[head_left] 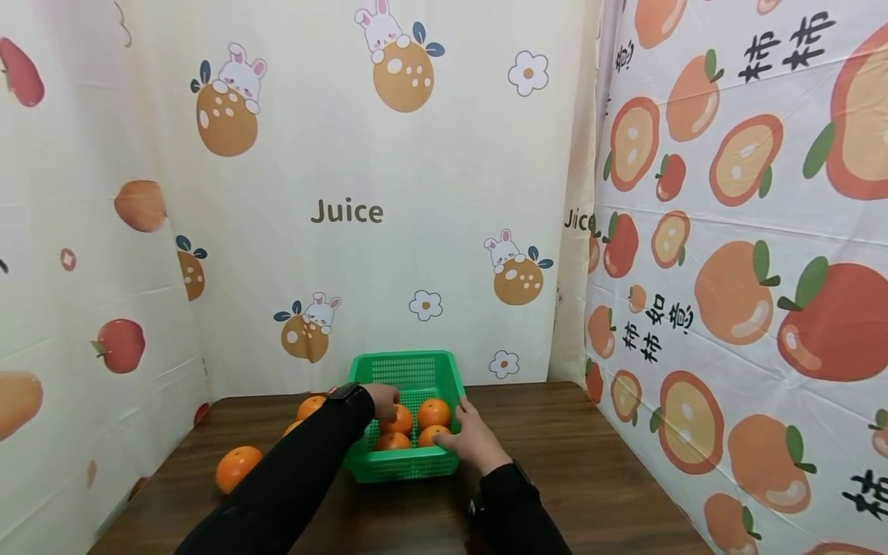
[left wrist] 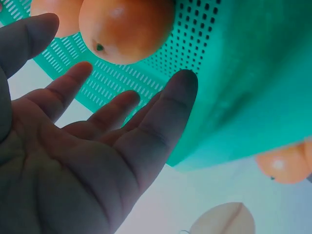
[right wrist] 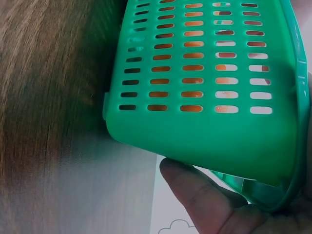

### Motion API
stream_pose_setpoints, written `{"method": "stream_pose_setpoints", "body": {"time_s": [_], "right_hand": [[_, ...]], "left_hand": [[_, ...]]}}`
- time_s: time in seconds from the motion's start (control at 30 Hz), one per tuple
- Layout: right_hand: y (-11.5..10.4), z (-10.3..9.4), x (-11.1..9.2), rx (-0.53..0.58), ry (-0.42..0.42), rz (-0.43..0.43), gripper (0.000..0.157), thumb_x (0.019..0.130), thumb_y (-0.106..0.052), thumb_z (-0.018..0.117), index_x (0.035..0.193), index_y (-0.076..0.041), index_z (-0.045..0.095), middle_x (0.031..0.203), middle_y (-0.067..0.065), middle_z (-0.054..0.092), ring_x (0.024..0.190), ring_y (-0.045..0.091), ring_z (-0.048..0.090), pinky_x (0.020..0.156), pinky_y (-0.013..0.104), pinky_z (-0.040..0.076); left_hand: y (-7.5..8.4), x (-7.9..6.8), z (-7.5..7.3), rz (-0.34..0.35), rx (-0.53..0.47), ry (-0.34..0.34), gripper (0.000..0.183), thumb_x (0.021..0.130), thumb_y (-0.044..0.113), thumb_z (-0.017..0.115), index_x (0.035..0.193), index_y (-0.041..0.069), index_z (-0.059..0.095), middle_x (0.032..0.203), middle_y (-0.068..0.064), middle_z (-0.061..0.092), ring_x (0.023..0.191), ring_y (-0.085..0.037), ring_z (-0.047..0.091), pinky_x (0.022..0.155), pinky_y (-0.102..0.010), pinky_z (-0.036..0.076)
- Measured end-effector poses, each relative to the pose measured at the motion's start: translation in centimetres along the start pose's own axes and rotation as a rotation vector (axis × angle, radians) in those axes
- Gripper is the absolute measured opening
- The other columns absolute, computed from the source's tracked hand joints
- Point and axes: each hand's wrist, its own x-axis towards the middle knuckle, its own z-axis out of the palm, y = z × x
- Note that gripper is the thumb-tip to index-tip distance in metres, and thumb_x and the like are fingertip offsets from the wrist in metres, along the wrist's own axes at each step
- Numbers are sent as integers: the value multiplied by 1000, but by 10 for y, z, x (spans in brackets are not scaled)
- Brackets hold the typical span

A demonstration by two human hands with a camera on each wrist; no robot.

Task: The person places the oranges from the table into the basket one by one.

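A green plastic basket (head_left: 402,466) with slotted walls stands on the table and holds several oranges (head_left: 433,413). My left hand (head_left: 381,399) reaches over its left side. In the left wrist view the fingers are spread, with nothing held, close below an orange (left wrist: 126,29) and beside the basket wall (left wrist: 253,73). My right hand (head_left: 479,443) grips the basket's right rim, thumb over the inside and fingers along the outside. From the right wrist, that hand (right wrist: 204,200) shows at the corner of the slotted wall (right wrist: 204,136).
To the left of the basket, an orange (head_left: 238,469) lies on the dark wooden table (head_left: 576,462). Another orange (head_left: 311,405) sits farther back, partly behind my left sleeve (head_left: 291,470). Fruit-printed curtains (head_left: 444,231) enclose the table at the back and both sides.
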Motion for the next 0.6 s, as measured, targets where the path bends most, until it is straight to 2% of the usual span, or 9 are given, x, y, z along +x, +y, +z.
{"method": "stream_pose_setpoints", "body": {"time_s": [0.13,0.23,0.33,0.43,0.6], "right_hand": [[0,0,-1,0,1,2,87,98,-38,76,162,6,36,178,17,17,159,49,27,123,66,33],[1,0,0,10,2,5,87,98,-36,77,162,6,36,179,17,17,159,48,28,123,65,33],[2,0,2,14,7,2,86,98,-36,76,162,6,36,179,18,15,159,47,29,124,64,33],[3,0,3,11,14,-6,86,99,-35,76,162,6,35,178,20,15,159,48,30,123,64,35],[3,1,4,1,8,-3,87,99,-36,76,163,5,34,179,19,14,159,48,29,122,63,36]], "left_hand": [[-7,-8,-2,-2,-6,30,28,97,12,70,124,5,70,119,-12,72,94,-24,59,88,-42,50],[-13,-14,-3,-8,-36,52,32,97,15,71,128,6,71,126,-12,72,96,-23,62,90,-42,53],[-21,-21,-5,-3,-97,82,36,97,17,72,131,6,71,130,-13,72,88,-24,66,80,-41,56],[-31,-27,-7,50,-154,168,32,97,14,69,128,7,73,125,-12,74,82,-22,65,73,-39,54],[-52,-36,-7,112,-201,334,21,101,12,64,115,12,78,113,-6,76,94,-19,65,89,-43,57]]}}
